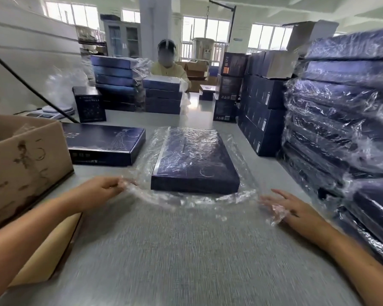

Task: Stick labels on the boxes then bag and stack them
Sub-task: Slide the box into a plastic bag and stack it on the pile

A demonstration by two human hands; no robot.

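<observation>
**Two hands at bag mouth, one box inside**

Grey table (186, 250) is nearest, wide and bare btwn 2 forearms. L forearm crosses a brown flap (47, 250) of 1 cardboard carton (20, 160), which stands at the table's L edge.

L hand (102, 187): fingertips pressed together, pinching L corner of 1 clear bag (208, 199) at its open mouth. R hand (294, 208): fingers straight and spread, film bunched against thumb side, no clear pinch visible. Bag mouth sags toward camera btwn the 2 hands.

1 dark blue box (195, 160) lies flat inside the bag at table ctr, its near end just beyond the mouth. Box is apart from both hands; they touch film only. Open table shows on both sides of the bag: narrow strip L, wider strip R.

L of the bag lies 1 unbagged box (104, 142), flat, near the bag's L edge and beside the carton. On the R, a tall stack of bagged boxes (345, 120) walls the table's R edge; film too crinkled for an exact count. Beyond it stands a block of unbagged boxes (263, 111).

Further back:
- 1 small upright box (89, 104)
- 1 scale (44, 113) behind the carton
- 1 black cable (31, 87) slanting across L

Far end has 2 more bagged stacks: taller stack (115, 82) approx 5 high, shorter stack (163, 96) 4 high. 1 person in pale yellow top (167, 69) is behind the shorter one.
</observation>
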